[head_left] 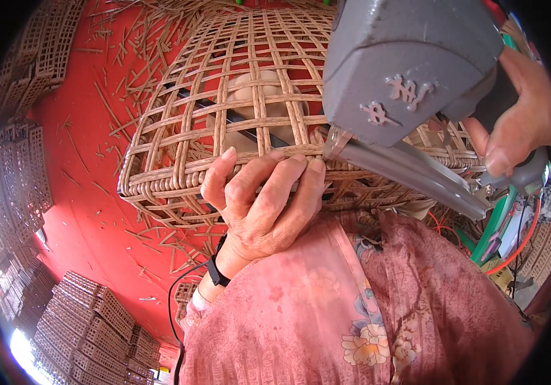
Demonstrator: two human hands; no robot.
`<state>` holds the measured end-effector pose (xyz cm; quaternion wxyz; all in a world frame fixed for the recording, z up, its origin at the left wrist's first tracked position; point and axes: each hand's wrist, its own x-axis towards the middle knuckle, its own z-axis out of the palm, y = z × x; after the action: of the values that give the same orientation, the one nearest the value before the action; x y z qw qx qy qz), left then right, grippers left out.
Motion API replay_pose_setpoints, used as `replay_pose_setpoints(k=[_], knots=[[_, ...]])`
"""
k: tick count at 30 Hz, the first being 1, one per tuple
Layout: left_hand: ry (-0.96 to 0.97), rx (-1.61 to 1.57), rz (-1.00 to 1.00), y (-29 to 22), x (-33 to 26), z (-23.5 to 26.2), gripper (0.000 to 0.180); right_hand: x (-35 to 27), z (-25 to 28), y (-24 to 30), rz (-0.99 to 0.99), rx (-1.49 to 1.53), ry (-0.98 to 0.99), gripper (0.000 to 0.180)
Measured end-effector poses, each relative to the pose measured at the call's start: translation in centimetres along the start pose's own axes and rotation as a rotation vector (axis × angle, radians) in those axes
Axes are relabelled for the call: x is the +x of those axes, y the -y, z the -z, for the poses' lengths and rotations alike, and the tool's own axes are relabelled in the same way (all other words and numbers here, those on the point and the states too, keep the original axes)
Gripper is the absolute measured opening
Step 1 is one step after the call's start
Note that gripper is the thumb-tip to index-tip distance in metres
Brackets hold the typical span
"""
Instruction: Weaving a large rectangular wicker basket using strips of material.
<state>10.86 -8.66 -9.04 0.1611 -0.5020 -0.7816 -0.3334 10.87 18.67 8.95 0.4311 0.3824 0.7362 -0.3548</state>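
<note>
A woven wicker basket [173, 174] lies in front of me with its open lattice facing up. My left hand [266, 199] grips its near edge, fingers curled over the braided rim and a dark band on the wrist. At the right, my right hand [522, 122] is wrapped round the handle of a grey nail or staple gun [410, 70]. The gun's nose meets or nearly meets the rim just right of my left fingertips; exact contact cannot be told. Its long metal magazine slants down to the right. Through the lattice show a dark bar and a pale rounded object.
Stacks of woven pieces [86, 327] stand at the lower left, with more stacks [12, 173] along the left side. Cut wicker strips [153, 38] litter the red floor [76, 237]. An orange hose or cord [524, 247] and a green bar [492, 228] lie at the right.
</note>
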Motion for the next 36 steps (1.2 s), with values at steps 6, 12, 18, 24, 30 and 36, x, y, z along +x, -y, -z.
replay_pose_setpoints(k=[6,12,18,24,30,36], knots=[[-0.017,-0.018,0.0,-0.1,0.3,-0.2,0.028,-0.4,-0.1,0.1,-0.011,-0.027,0.008,0.076],[-0.079,-0.074,0.061,-0.1,0.0,-0.6,0.026,0.2,-0.1,0.7,-0.011,-0.075,0.036,0.074],[-0.106,-0.071,0.034,0.1,0.0,-0.7,0.021,0.3,0.6,0.7,-0.012,-0.101,0.038,0.072],[-0.106,-0.057,0.018,0.2,0.0,-0.7,0.021,0.9,0.0,1.1,-0.013,-0.13,0.059,0.071],[-0.112,-0.077,-0.007,0.4,0.1,-0.7,0.021,1.3,0.1,1.3,-0.006,-0.146,0.066,0.069],[-0.125,-0.111,0.033,0.1,0.0,-0.8,0.022,0.9,0.8,0.7,0.016,-0.138,0.039,0.068]])
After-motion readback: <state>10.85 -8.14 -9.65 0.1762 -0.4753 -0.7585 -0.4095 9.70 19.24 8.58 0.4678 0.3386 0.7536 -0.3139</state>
